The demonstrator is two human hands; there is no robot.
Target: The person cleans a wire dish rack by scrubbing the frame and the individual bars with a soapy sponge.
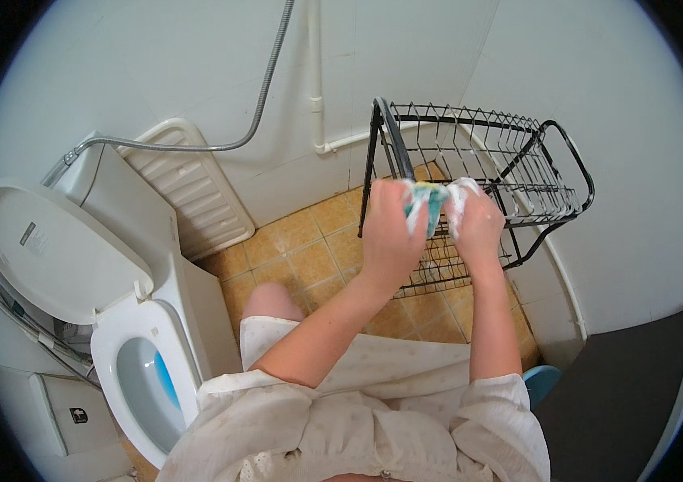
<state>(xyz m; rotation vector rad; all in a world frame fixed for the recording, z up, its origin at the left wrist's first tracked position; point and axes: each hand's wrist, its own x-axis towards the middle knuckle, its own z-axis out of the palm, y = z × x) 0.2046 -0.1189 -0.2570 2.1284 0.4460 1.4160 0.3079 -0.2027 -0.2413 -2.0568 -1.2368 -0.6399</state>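
A teal and yellow sponge (pixel 430 203), covered in white suds, is between my two hands. My left hand (pixel 391 226) wraps its fingers around the left side of it. My right hand (pixel 477 222) is curled at its right end, with thick foam over the fingers hiding part of the grip. Just beyond and below my hands stands a black wire rack (pixel 399 141) with two tiers. Streaks of foam cling to the wires at the right of its upper basket. My forearms and hands cover part of the rack's near side.
To the left stands a white toilet (pixel 188 355) with its lid (pixel 64 253) raised. A metal shower hose (pixel 257 111) hangs across a white ribbed panel (pixel 197 187). White pipes (pixel 317 105) run along the wall. Tan tiles (pixel 311 265) cover the floor; a dark panel (pixel 612 391) is at right.
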